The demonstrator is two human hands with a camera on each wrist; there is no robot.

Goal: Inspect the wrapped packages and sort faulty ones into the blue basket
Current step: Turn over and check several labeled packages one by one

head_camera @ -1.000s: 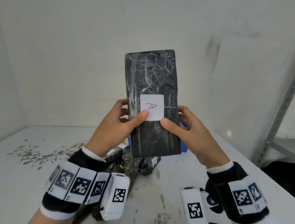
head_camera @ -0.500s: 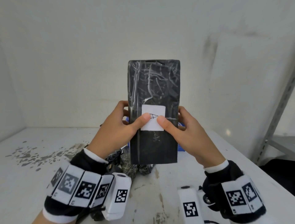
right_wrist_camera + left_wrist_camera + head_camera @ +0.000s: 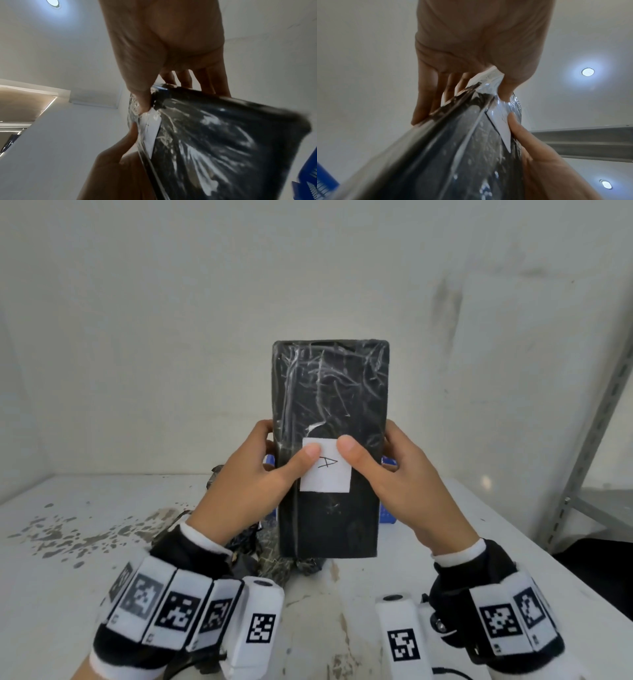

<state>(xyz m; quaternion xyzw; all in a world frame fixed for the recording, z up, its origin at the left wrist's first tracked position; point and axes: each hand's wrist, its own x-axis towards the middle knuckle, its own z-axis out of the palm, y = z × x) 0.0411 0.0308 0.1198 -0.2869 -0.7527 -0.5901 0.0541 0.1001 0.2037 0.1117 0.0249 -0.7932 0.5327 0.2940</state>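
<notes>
A tall black package wrapped in clear film is held upright in front of me, above the table. A white label marked "A" sits on its front. My left hand grips the left edge with the thumb on the label; the right hand grips the right edge, thumb at the label's top corner. From the left wrist, the package runs down from my left hand. In the right wrist view the package hangs below my right hand. The blue basket shows only as slivers behind the package.
More dark wrapped packages lie heaped on the white table just below the held one. A grey metal shelf frame stands at the right. White walls close the back and the left side.
The package has come lower and closer to me. My right thumb has slid from the label's lower right up to its top right corner, so the "A" is uncovered.
</notes>
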